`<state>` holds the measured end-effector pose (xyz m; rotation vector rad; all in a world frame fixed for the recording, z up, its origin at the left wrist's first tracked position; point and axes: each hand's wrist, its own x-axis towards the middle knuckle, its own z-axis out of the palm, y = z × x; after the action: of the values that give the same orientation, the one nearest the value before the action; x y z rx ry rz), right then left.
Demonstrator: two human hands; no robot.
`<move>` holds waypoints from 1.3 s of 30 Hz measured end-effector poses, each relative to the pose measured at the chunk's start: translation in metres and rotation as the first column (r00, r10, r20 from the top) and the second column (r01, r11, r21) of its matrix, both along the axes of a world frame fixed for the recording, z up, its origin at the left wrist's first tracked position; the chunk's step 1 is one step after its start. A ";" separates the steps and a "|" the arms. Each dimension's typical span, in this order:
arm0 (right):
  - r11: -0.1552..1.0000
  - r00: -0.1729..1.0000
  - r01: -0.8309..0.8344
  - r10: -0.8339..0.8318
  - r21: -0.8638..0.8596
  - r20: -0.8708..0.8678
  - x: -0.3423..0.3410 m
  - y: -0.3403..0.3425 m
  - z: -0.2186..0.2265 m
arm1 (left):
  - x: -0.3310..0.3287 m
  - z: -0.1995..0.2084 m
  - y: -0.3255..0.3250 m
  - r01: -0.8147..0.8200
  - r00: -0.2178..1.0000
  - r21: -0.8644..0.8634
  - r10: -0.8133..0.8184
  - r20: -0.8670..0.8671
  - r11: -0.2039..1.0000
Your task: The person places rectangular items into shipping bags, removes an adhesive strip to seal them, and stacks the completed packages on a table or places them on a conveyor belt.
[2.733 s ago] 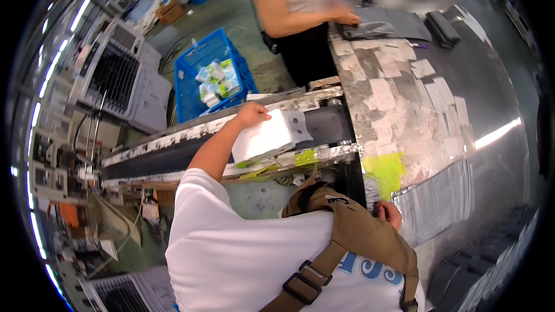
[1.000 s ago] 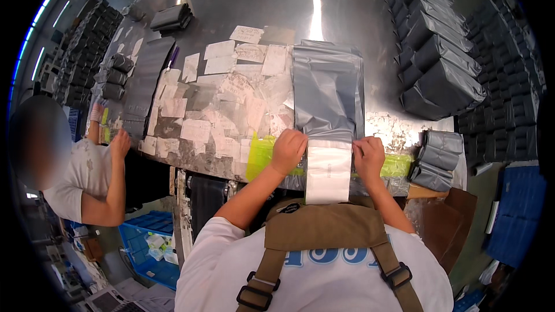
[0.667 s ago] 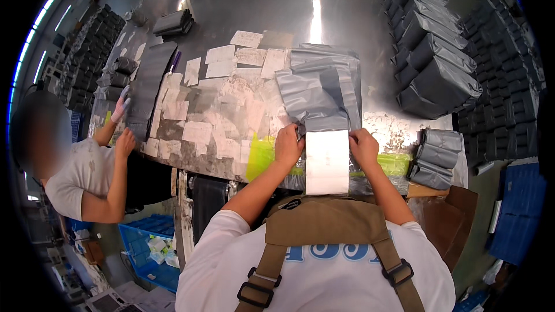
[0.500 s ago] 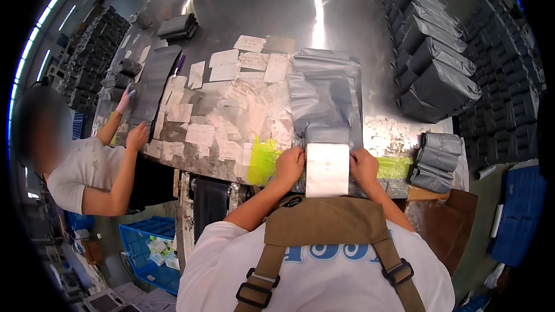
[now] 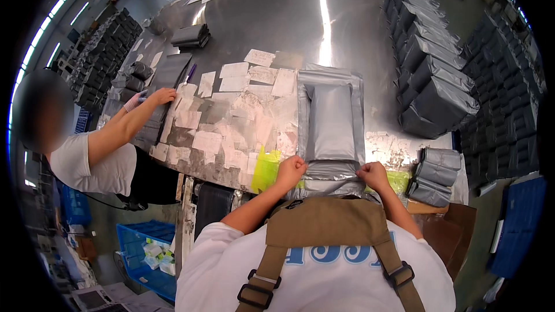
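A grey plastic mailer bag [image 5: 330, 121] lies lengthwise on the table before me, with a smooth raised rectangle along its middle. Its near end is creased and pulled toward my chest. At the bag's near left edge, my left hand [image 5: 291, 172] is closed in a pinch on the plastic. Opposite it, my right hand [image 5: 373, 177] pinches the near right edge. Bright yellow-green film [image 5: 266, 169] shows on the table beside my left hand.
Grey packages [image 5: 439, 107] stand in a long row at the right, with a smaller pile [image 5: 435, 176] nearer me. Paper slips [image 5: 208, 141] cover the table's left part. A co-worker [image 5: 104, 156] leans over grey plastic at the left, above a blue crate [image 5: 147, 257].
The white paper sheet between my hands is out of sight. The bag's raised part now lies smooth and flat. My hands are slightly lower and farther apart. The co-worker's arm reaches farther across.
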<state>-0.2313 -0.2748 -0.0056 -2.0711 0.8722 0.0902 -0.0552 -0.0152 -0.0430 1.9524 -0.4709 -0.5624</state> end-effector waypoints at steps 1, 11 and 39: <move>0.998 0.996 -0.063 0.061 -0.029 -0.059 -0.002 0.001 0.013 | -0.003 0.001 0.001 -0.009 1.000 -0.005 0.009 -0.013 1.000; 0.745 0.835 -0.287 0.502 -0.602 0.223 0.057 0.083 0.025 | -0.025 0.014 -0.003 0.033 0.995 0.095 -0.042 0.096 0.995; 0.635 0.664 -0.298 0.674 -0.713 0.323 0.083 0.124 0.020 | 0.000 0.020 0.007 -0.227 0.604 -0.119 0.044 -0.796 0.967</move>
<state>-0.1482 -0.1508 0.0141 -2.6819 -0.1484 -0.5680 -0.0553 -0.0081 -0.0229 1.3235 0.1937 -1.1498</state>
